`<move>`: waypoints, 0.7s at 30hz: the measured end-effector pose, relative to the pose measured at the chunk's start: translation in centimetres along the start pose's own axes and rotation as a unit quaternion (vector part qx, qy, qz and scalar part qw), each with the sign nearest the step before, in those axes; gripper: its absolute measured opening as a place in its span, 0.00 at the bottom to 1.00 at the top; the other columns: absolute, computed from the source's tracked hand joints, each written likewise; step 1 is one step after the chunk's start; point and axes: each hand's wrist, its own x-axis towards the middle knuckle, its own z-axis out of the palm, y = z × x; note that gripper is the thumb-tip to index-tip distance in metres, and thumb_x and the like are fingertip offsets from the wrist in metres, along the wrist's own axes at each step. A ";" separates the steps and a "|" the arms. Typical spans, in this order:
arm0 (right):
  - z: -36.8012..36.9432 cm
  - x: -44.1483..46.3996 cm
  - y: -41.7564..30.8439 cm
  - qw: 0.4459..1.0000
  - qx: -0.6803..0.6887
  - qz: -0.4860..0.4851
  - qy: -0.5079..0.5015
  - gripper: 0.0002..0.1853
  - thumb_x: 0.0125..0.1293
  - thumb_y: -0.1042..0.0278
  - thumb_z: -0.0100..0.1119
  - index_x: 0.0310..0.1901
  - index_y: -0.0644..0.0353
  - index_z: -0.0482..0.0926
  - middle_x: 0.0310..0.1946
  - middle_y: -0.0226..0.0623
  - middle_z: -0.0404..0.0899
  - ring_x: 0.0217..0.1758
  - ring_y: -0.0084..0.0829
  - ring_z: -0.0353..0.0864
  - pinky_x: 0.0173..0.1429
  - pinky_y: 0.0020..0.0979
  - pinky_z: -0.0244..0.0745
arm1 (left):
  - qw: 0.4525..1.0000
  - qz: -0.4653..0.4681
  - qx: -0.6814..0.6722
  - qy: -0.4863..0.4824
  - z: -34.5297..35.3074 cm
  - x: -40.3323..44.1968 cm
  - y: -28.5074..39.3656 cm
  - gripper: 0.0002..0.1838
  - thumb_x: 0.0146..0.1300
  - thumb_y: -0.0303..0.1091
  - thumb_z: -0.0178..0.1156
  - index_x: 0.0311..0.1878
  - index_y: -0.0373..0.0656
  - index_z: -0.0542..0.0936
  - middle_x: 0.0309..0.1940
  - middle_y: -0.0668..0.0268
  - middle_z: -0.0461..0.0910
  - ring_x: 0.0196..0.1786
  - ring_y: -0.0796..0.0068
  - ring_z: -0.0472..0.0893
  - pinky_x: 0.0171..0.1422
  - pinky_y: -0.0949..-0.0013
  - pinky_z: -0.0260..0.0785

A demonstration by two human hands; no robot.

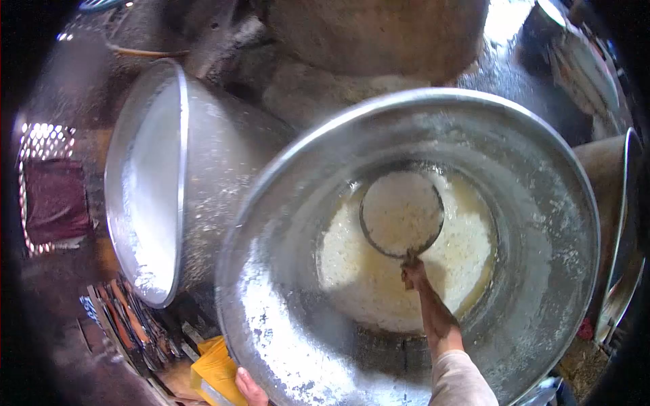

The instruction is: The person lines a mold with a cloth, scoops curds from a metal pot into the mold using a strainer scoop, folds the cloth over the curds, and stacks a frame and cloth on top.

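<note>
A large metal pot (548, 223) with a wide, shiny rim fills the middle of the view. Deep inside it lies a white, lumpy mass (342, 264) with pale yellowish liquid around it. My right hand (413, 272) reaches down into the pot, closed around the short handle of a round, dark-rimmed scoop (402, 213). The scoop is full of the same whitish stuff; whether its bottom is mesh or solid is hidden. At the bottom edge, my left hand (251, 388) grips the pot's near-left rim, with only a few fingers showing.
Another metal pot (181, 183) lies tilted at the left, its mouth facing left. A yellow object (217, 369) rests beside my left hand, near stacked wood pieces (125, 314). Behind stands a big brownish rounded structure (379, 37). More metal vessels (613, 203) stand at the right.
</note>
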 end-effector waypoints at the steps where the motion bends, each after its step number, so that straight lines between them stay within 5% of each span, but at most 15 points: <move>1: 0.9 -1.9 -0.9 1.000 0.005 -0.014 -0.014 0.07 0.53 0.78 0.57 0.33 0.61 0.69 0.18 0.33 0.70 0.13 0.27 0.71 0.14 0.31 0.69 | 0.998 0.021 0.063 -0.018 -0.4 0.1 0.4 0.29 0.69 0.53 0.37 0.50 0.31 0.68 0.45 0.56 0.72 0.46 0.66 0.71 0.53 0.64 0.63; 3: 2.8 -7.3 -4.1 0.998 0.055 0.034 -0.019 0.05 0.55 0.78 0.54 0.32 0.61 0.69 0.17 0.32 0.68 0.13 0.26 0.69 0.16 0.30 0.67 | 0.980 0.064 0.177 -0.056 -0.9 0.4 0.6 0.29 0.69 0.52 0.36 0.46 0.30 0.72 0.38 0.56 0.76 0.41 0.66 0.73 0.48 0.65 0.65; 4: 3.3 -9.6 -5.1 0.999 0.014 0.006 -0.041 0.06 0.54 0.78 0.54 0.33 0.61 0.69 0.17 0.31 0.68 0.14 0.26 0.69 0.16 0.29 0.67 | 0.987 0.130 0.090 -0.006 -0.2 1.0 -0.8 0.26 0.68 0.47 0.37 0.32 0.30 0.71 0.23 0.48 0.72 0.27 0.52 0.70 0.34 0.55 0.60; 6: 3.6 -14.2 -7.5 0.996 -0.047 -0.035 -0.065 0.07 0.53 0.78 0.55 0.35 0.61 0.70 0.17 0.31 0.68 0.14 0.26 0.69 0.17 0.29 0.67 | 0.980 0.151 0.127 0.007 -0.3 0.7 0.8 0.25 0.67 0.47 0.38 0.32 0.31 0.72 0.25 0.45 0.73 0.29 0.46 0.72 0.35 0.55 0.61; 9: 3.7 -22.6 -11.8 0.991 -0.048 0.056 -0.110 0.07 0.52 0.78 0.55 0.35 0.64 0.71 0.17 0.32 0.69 0.15 0.26 0.70 0.18 0.28 0.67 | 0.988 0.111 0.109 -0.015 -1.2 -0.1 2.6 0.23 0.66 0.45 0.41 0.35 0.31 0.74 0.29 0.46 0.76 0.34 0.45 0.76 0.38 0.54 0.65; 11: 5.5 -29.1 -16.4 0.961 -0.271 0.051 -0.031 0.06 0.52 0.79 0.55 0.33 0.66 0.72 0.17 0.33 0.70 0.16 0.25 0.71 0.18 0.27 0.66 | 0.993 0.079 0.088 -0.019 -1.8 -0.1 1.5 0.22 0.66 0.45 0.40 0.36 0.33 0.74 0.34 0.44 0.75 0.40 0.45 0.75 0.42 0.55 0.65; 15: 10.9 -43.0 -23.8 0.884 -0.461 0.068 -0.044 0.03 0.53 0.77 0.55 0.29 0.67 0.74 0.17 0.34 0.72 0.16 0.26 0.72 0.17 0.27 0.67 | 0.980 0.197 -0.008 -0.039 -5.2 -0.9 -3.5 0.22 0.69 0.45 0.39 0.51 0.37 0.72 0.48 0.52 0.74 0.53 0.52 0.72 0.58 0.62 0.63; 19: 15.5 -51.4 -25.3 0.783 -0.605 0.116 -0.087 0.04 0.55 0.75 0.56 0.27 0.67 0.73 0.16 0.33 0.73 0.15 0.25 0.72 0.18 0.26 0.68 | 0.976 0.092 -0.198 0.000 -15.3 -5.3 -7.4 0.20 0.69 0.43 0.43 0.53 0.38 0.72 0.50 0.58 0.75 0.56 0.64 0.72 0.62 0.67 0.60; 21: 19.0 -55.5 -24.3 0.695 -0.696 0.051 -0.173 0.05 0.57 0.75 0.55 0.26 0.65 0.72 0.14 0.32 0.71 0.14 0.23 0.71 0.18 0.26 0.69 | 0.965 0.048 -0.253 0.055 -20.4 -6.7 -13.4 0.17 0.68 0.41 0.45 0.51 0.39 0.74 0.49 0.62 0.75 0.54 0.70 0.72 0.59 0.70 0.61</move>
